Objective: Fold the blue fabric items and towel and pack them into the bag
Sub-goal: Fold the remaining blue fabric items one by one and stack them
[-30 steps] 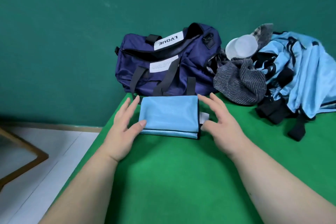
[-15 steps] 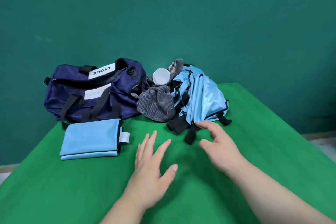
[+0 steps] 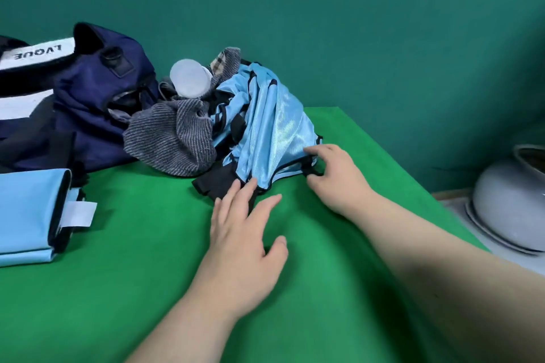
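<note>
**Both hands moved forward onto the blue heap**

Since 0.5 s ago both hands have advanced off the bare bench [image 3: 147, 289] to the crumpled blue garment [image 3: 271, 132].

Left hand [image 3: 241, 239]: palm down, fingers straight and spread. The fingertips touch the garment's black lower edge and grip nothing.

Right hand [image 3: 333, 177]: forefinger over and thumb under the black-trimmed hem, curled round it.

The garment is heaped just beyond both hands, on the bench. Beyond the left hand, the grey striped towel [image 3: 171, 138] touches the garment, with a translucent cup [image 3: 190, 78] behind it. Further left, the navy bag [image 3: 88, 103] sits against the towel.

Far left, well apart from the left hand, the folded blue item [image 3: 26, 215] lies flat in front of the bag, white tag toward the hand.

Off the bench, right of the right hand: a grey basin [image 3: 507, 206].
</note>
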